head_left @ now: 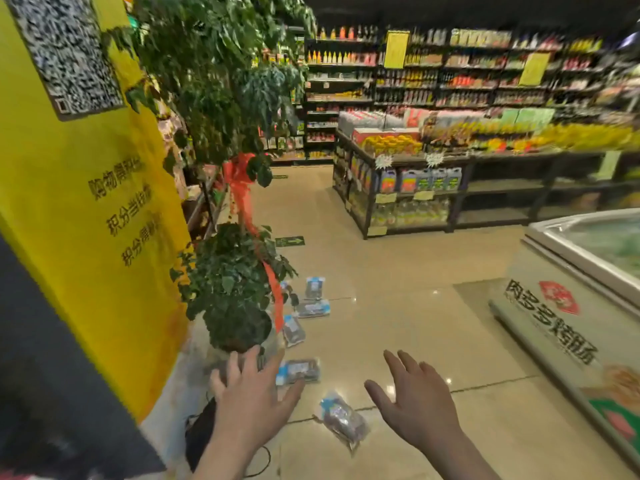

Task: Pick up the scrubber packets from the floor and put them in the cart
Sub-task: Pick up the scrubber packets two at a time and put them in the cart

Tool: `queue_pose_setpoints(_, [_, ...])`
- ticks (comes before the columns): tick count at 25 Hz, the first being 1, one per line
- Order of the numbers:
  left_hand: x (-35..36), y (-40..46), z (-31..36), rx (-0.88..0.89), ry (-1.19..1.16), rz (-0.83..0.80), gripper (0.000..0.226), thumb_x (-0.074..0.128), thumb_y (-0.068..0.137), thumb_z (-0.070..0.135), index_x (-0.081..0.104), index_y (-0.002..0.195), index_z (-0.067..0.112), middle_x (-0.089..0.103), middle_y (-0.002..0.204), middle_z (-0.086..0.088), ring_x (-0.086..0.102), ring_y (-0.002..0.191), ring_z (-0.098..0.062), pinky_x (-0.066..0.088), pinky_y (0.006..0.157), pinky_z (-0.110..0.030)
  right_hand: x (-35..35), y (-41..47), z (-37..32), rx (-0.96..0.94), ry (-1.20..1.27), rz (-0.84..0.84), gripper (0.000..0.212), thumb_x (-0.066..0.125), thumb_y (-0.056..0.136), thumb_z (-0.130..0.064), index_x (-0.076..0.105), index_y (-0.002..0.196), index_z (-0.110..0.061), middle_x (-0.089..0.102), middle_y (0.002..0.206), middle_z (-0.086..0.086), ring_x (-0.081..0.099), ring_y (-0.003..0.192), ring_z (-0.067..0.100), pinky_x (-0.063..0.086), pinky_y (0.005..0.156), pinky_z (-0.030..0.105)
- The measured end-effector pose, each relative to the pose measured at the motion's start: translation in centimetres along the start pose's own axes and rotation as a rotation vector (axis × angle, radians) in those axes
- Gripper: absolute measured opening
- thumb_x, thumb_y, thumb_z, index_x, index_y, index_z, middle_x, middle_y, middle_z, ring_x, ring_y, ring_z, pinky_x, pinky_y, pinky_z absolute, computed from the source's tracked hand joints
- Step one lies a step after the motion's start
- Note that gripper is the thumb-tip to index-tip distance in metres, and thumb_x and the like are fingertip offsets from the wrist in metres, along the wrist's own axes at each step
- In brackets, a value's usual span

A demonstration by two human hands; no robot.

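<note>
Inspector: Left hand (251,393) and right hand (415,396), both spread wide, empty, low centre of frame.
Clerk: Scrubber packets (343,419)?
Inspector: Five scattered on the floor (398,306) beside the potted plant (232,289). No cart visible. Judged: reach stage; next, grip the nearest packet.

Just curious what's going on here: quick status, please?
Left hand and right hand open, empty. Five scrubber packets on floor. Potted plant crowds them. No cart visible.

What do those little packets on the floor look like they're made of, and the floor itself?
The scrubber packets seem wrapped in thin clear plastic film: it glints and crinkles, with dark contents showing through and a blue-white label. The floor looks like glossy beige tile, ceramic or stone; lamps reflect in it and thin joint lines cross it.
</note>
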State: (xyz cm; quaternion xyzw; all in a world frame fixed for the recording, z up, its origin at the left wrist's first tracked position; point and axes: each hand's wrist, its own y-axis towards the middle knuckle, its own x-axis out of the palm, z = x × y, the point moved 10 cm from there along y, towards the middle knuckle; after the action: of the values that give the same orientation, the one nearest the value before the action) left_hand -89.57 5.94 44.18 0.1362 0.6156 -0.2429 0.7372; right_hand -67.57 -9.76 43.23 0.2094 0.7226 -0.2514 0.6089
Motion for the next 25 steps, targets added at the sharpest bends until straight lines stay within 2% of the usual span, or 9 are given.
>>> queue_pose_setpoints(2, [0.5, 2.6, 5.5, 0.048, -0.003, 0.016, 0.077, 0.031, 0.09, 0.08, 0.023, 0.159, 0.048, 0.018, 0.171, 0.0, 0.01, 0.157, -0.037, 0.014, 0.119, -0.064, -0.7, 2.1, 4.9, 0.034, -0.01, 0.017, 0.108, -0.002, 0.073, -0.082, 0.027, 0.164, -0.032, 0.037, 0.168, -0.004, 0.044, 0.144, 0.032, 0.038, 0.117, 0.044])
queue_pose_setpoints(5, [1.3, 6.4, 13.1, 0.112, -0.007, 0.058, 0.083, 0.021, 0.081, 0.083, 0.031, 0.155, 0.048, 0.025, 0.168, 0.002, 0.015, 0.155, -0.036, 0.019, 0.117, -0.064, -2.2, 5.3, 12.0, 0.066, -0.026, 0.043, 0.106, -0.001, 0.075, -0.082, 0.028, 0.164, -0.031, 0.04, 0.166, -0.004, 0.048, 0.141, 0.032, 0.041, 0.114, 0.043])
queue_pose_setpoints(9, [3.5, 12.0, 21.6, 0.134, -0.017, 0.046, 0.071, 0.029, 0.089, 0.08, 0.035, 0.153, 0.051, 0.028, 0.166, 0.0, 0.018, 0.155, -0.033, 0.019, 0.119, -0.064, -3.7, 10.1, 20.6, 0.107, -0.005, 0.047, 0.081, 0.026, 0.097, -0.076, 0.027, 0.164, -0.031, 0.036, 0.169, -0.004, 0.046, 0.143, 0.03, 0.039, 0.117, 0.043])
queue_pose_setpoints(11, [4.5, 14.4, 25.1, 0.142, -0.013, 0.031, 0.068, 0.029, 0.09, 0.079, 0.036, 0.152, 0.053, 0.028, 0.167, 0.0, 0.018, 0.155, -0.033, 0.019, 0.119, -0.064, -3.9, 12.6, 23.6, 0.119, -0.007, 0.045, 0.077, 0.032, 0.099, -0.073, 0.029, 0.164, -0.031, 0.038, 0.168, -0.004, 0.047, 0.142, 0.031, 0.039, 0.116, 0.043])
queue_pose_setpoints(14, [6.5, 18.0, 28.9, 0.146, -0.028, -0.039, 0.063, 0.031, 0.097, 0.074, 0.032, 0.155, 0.051, 0.021, 0.17, -0.002, 0.007, 0.158, -0.035, 0.01, 0.121, -0.065, -3.5, 16.7, 26.3, 0.121, -0.013, 0.015, 0.078, 0.032, 0.098, -0.073, 0.03, 0.163, -0.031, 0.04, 0.166, -0.004, 0.049, 0.14, 0.031, 0.041, 0.115, 0.043])
queue_pose_setpoints(16, [7.6, 21.7, 31.1, 0.147, -0.024, -0.064, 0.062, 0.03, 0.098, 0.073, 0.031, 0.156, 0.05, 0.02, 0.17, -0.002, 0.007, 0.158, -0.035, 0.008, 0.121, -0.065, -2.9, 20.5, 27.6, 0.116, -0.01, -0.02, 0.079, 0.029, 0.097, -0.074, 0.029, 0.163, -0.031, 0.04, 0.166, -0.004, 0.048, 0.14, 0.031, 0.041, 0.114, 0.043])
queue_pose_setpoints(20, [9.3, 32.1, 34.5, 0.133, -0.033, -0.067, 0.062, 0.029, 0.098, 0.072, 0.031, 0.156, 0.05, 0.021, 0.171, -0.002, 0.009, 0.157, -0.036, 0.01, 0.121, -0.064, -3.6, 31.6, 29.9, 0.098, -0.024, -0.03, 0.095, 0.007, 0.082, -0.078, 0.031, 0.162, -0.031, 0.042, 0.164, -0.003, 0.05, 0.138, 0.033, 0.042, 0.112, 0.043])
queue_pose_setpoints(25, [9.1, 47.3, 39.8, 0.128, -0.086, -0.033, 0.057, 0.034, 0.098, 0.07, 0.039, 0.152, 0.05, 0.027, 0.168, -0.003, 0.015, 0.156, -0.035, 0.013, 0.12, -0.061, -7.2, 46.2, 32.6, 0.101, -0.039, 0.004, 0.076, 0.032, 0.098, -0.072, 0.033, 0.161, -0.029, 0.047, 0.16, -0.005, 0.051, 0.136, 0.031, 0.043, 0.112, 0.044])
